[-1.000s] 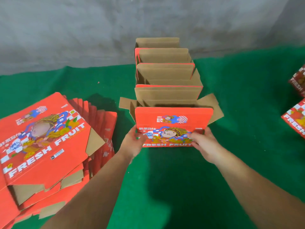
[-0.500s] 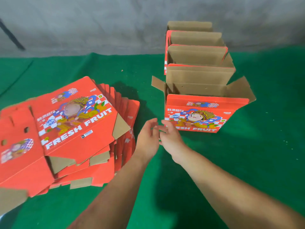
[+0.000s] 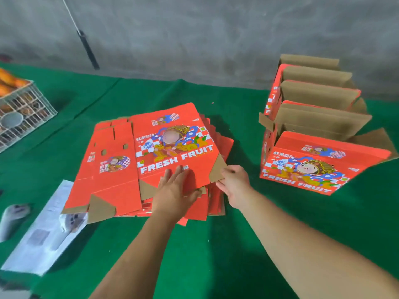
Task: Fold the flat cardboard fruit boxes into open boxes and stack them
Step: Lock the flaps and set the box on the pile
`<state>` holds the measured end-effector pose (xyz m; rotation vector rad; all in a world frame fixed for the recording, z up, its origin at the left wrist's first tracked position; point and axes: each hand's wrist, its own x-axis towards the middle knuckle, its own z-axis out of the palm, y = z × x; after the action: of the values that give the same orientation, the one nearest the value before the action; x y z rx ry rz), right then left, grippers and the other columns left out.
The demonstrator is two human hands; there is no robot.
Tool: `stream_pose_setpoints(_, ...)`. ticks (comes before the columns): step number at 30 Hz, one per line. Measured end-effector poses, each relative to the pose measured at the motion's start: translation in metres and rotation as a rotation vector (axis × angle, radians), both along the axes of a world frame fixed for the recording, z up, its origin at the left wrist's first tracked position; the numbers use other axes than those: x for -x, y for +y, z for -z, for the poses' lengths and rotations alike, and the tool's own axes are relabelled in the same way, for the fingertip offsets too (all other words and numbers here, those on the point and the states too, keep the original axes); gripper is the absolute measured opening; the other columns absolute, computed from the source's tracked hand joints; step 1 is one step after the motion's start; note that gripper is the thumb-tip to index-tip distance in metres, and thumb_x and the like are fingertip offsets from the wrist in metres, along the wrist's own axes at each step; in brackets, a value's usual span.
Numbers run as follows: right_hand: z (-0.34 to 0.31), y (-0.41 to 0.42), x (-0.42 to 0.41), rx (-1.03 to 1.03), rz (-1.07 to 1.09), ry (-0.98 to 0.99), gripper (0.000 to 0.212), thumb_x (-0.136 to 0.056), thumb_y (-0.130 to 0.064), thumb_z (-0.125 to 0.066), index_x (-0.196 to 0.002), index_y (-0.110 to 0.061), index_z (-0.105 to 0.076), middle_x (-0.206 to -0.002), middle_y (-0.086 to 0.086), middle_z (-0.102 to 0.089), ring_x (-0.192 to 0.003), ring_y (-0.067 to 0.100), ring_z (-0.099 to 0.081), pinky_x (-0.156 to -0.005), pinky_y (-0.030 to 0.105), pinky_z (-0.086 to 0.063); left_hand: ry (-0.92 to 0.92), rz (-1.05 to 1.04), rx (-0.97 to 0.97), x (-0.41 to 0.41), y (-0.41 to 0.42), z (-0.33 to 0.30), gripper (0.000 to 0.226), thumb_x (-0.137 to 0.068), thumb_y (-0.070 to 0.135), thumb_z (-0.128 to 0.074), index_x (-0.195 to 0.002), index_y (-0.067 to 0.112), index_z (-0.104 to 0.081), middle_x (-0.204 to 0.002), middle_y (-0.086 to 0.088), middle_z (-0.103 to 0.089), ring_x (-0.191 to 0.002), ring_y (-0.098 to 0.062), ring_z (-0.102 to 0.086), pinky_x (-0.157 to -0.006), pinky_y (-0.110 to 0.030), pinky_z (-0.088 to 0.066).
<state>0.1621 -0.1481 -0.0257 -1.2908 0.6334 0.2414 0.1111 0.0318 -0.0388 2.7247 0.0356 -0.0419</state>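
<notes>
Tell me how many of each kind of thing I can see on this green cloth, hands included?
Hands: 2, left hand and right hand
Pile of flat boxes: 1 (sheets too overlapped to count)
Row of folded boxes: 1 (about five, nested)
Wire crate: 1
White paper sheet: 1
Total: 6

Soft, even light; faint shadows, blurred left edge, wide-angle bowing

Single head-worn view, looking forward and down, close over green table
</notes>
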Motion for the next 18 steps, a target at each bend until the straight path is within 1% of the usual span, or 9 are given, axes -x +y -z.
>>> stream_pose_setpoints(1, 0.0, -0.004, 0.003, -0.01, 0.017, -0.031, 0.012, -0.104, -0.009, -0.057, -0.116, -0.011, -0.056, -0.113, 0.014, -0.066, -0.099, 0.026, -0.071, -0.067, 0.027, -0.06, -0.026, 0.025, -0.017, 0.005, 0.003, 0.001, 0.078, -0.09, 0.061, -0.064, -0.157, 0.033, -0.035, -0.168, 0.011, -0.023, -0.156, -0.03, -0.019, -0.125, -0.047, -0.025)
stream_pose_setpoints(3, -0.005, -0.018, 0.008, 0.038, 0.033, -0.124, 0.008, -0.105, -0.006, -0.054, -0.11, -0.011, -0.054, -0.114, 0.016, -0.065, -0.098, 0.028, -0.073, -0.063, 0.025, -0.061, -0.092, 0.013, -0.03, 0.01, 0.004, -0.002, 0.082, -0.088, 0.067, -0.063, -0.158, 0.033, -0.035, -0.166, 0.013, -0.027, -0.149, -0.029, -0.027, -0.12, -0.044, -0.032)
stream_pose_setpoints(5, -0.012, -0.038, 0.016, 0.127, 0.028, -0.224, 0.009, -0.105, -0.004, -0.052, -0.106, -0.013, -0.052, -0.113, 0.015, -0.064, -0.096, 0.028, -0.073, -0.064, 0.024, -0.061, -0.154, -0.015, -0.035, 0.015, -0.001, -0.01, 0.089, -0.084, 0.078, -0.056, -0.158, 0.033, -0.034, -0.165, 0.011, -0.03, -0.143, -0.028, -0.032, -0.118, -0.045, -0.031)
stream_pose_setpoints(7, -0.021, -0.062, 0.026, 0.207, 0.016, -0.306, 0.012, -0.106, -0.003, -0.051, -0.104, -0.015, -0.053, -0.111, 0.013, -0.067, -0.092, 0.028, -0.075, -0.065, 0.026, -0.062, -0.192, 0.013, -0.02, 0.018, -0.013, -0.021, 0.093, -0.081, 0.086, -0.048, -0.157, 0.033, -0.035, -0.163, 0.011, -0.033, -0.141, -0.026, -0.033, -0.118, -0.045, -0.031)
stream_pose_setpoints(10, -0.036, -0.096, 0.042, 0.313, -0.009, -0.39, 0.019, -0.106, -0.003, -0.049, -0.105, -0.02, -0.056, -0.109, 0.005, -0.072, -0.084, 0.025, -0.077, -0.068, 0.03, -0.063, -0.223, 0.086, 0.051, 0.022, -0.033, -0.041, 0.087, -0.084, 0.086, -0.04, -0.153, 0.033, -0.042, -0.152, 0.009, -0.051, -0.133, -0.026, -0.044, -0.111, -0.045, -0.038)
stream_pose_setpoints(12, -0.047, -0.116, 0.055, 0.371, -0.013, -0.431, 0.022, -0.106, -0.002, -0.047, -0.107, -0.022, -0.056, -0.105, -0.002, -0.074, -0.08, 0.02, -0.077, -0.067, 0.027, -0.062, -0.247, 0.14, 0.085, 0.023, -0.044, -0.054, 0.08, -0.087, 0.082, -0.034, -0.148, 0.032, -0.049, -0.138, 0.003, -0.063, -0.123, -0.029, -0.052, -0.102, -0.043, -0.045)
stream_pose_setpoints(14, -0.055, -0.131, 0.069, 0.413, -0.002, -0.475, 0.024, -0.106, -0.002, -0.047, -0.105, -0.025, -0.056, -0.097, -0.007, -0.076, -0.077, 0.015, -0.077, -0.064, 0.023, -0.061, -0.23, 0.201, 0.142, 0.024, -0.056, -0.065, 0.074, -0.091, 0.078, -0.035, -0.145, 0.031, -0.052, -0.13, -0.001, -0.068, -0.118, -0.03, -0.056, -0.097, -0.042, -0.049)
stream_pose_setpoints(15, -0.058, -0.138, 0.076, 0.429, 0.006, -0.493, 0.024, -0.106, -0.003, -0.047, -0.105, -0.025, -0.055, -0.096, -0.007, -0.076, -0.077, 0.013, -0.076, -0.064, 0.022, -0.06, -0.198, 0.225, 0.216, 0.024, -0.062, -0.069, 0.068, -0.093, 0.075, -0.04, -0.143, 0.031, -0.054, -0.128, -0.001, -0.069, -0.118, -0.029, -0.058, -0.097, -0.042, -0.05)
stream_pose_setpoints(18, -0.063, -0.157, 0.094, 0.479, 0.031, -0.526, 0.02, -0.106, -0.007, -0.047, -0.108, -0.025, -0.053, -0.105, -0.004, -0.074, -0.079, 0.011, -0.075, -0.063, 0.021, -0.058, -0.015, 0.252, 0.484, 0.025, -0.077, -0.083, 0.067, -0.087, 0.067, -0.056, -0.144, 0.031, -0.054, -0.13, 0.007, -0.067, -0.122, -0.018, -0.061, -0.105, -0.036, -0.047)
